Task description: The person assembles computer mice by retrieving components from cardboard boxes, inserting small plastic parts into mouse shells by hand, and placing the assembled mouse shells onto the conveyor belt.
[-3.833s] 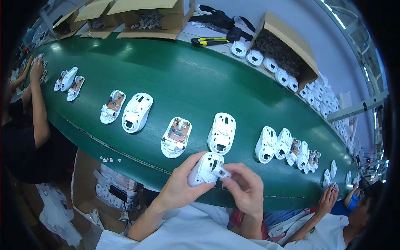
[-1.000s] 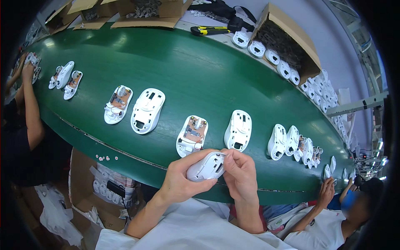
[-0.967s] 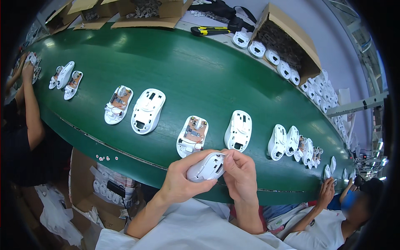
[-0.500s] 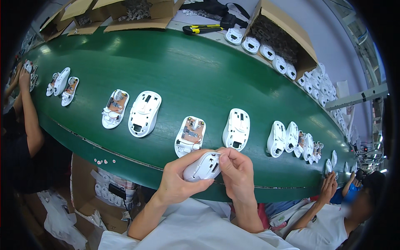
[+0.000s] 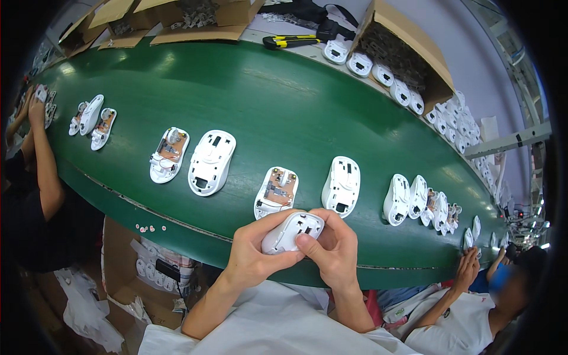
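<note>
Between my two hands is a white computer mouse shell (image 5: 290, 232), held above the near edge of the green belt. My left hand (image 5: 251, 251) wraps its left side, thumb along the lower edge. Fingers of my right hand (image 5: 337, 251) close round the right side, and its thumb presses on the face with dark slots. Just beyond lies an open mouse base (image 5: 276, 190) with a brown circuit board and thin wires, partly hidden by my hands. A white mouse shell (image 5: 341, 186) rests to its right. Farther left lie another mouse base (image 5: 170, 155) and shell (image 5: 212, 163).
Cardboard boxes (image 5: 408, 53) of parts line the far side, beside a row of white shells (image 5: 359, 64) and a yellow-black utility knife (image 5: 291, 41). Co-workers' hands (image 5: 466, 269) work at both ends. Small pinkish pieces (image 5: 151, 228) lie near the front edge.
My right thumb has moved from the shell's upper right edge down and left onto its face. The shell has turned slightly in my hands. Things on the belt have shifted slightly right in view.
</note>
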`<state>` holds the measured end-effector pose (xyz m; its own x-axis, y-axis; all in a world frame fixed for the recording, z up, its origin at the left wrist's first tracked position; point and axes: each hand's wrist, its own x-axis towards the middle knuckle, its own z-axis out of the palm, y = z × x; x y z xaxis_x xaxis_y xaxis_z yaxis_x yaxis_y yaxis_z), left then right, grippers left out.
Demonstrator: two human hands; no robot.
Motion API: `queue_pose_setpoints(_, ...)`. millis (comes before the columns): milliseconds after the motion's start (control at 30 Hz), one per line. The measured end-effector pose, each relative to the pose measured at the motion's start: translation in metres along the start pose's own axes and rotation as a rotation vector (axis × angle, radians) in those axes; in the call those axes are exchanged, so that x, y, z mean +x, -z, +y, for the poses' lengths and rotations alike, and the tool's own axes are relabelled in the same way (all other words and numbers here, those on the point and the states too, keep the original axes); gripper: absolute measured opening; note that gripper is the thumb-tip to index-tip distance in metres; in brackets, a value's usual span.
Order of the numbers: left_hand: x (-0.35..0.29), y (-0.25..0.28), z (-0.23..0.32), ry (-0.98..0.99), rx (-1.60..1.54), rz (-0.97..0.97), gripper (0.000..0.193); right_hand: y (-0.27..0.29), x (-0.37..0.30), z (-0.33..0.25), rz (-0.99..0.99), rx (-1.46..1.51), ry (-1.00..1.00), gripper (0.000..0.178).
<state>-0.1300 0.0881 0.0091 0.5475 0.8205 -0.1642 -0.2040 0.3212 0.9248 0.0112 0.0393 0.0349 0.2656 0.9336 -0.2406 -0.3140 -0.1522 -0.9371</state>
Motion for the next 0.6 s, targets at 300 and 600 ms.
queue_pose_setpoints(300,0.000,0.001,0.003,-0.047,0.017,0.014,0.059,0.005,0.013,0.007,0.023,0.002,-0.084,0.012)
queue_pose_setpoints(600,-0.001,0.002,0.006,0.035,-0.155,-0.009,0.061,-0.005,0.005,-0.010,0.028,0.030,-0.110,0.019)
